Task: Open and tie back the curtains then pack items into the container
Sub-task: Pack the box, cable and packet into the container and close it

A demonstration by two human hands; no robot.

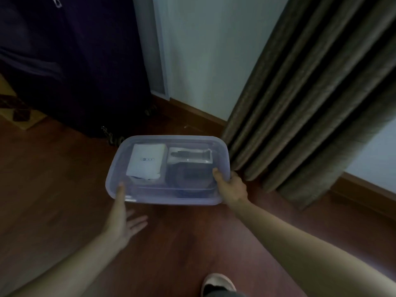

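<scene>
The room is dim with a cool bluish cast. The palest light lies on the wall and on the strip beyond the curtain at the right, while the dark bulk at the upper left sinks to near-black with little detail. The whole picture is soft and slightly smeared, so print inside the container is unreadable and its lid shows only a faint sheen, and wide-angle distortion slants the curtain folds and stretches the floor toward the lower edges.
</scene>
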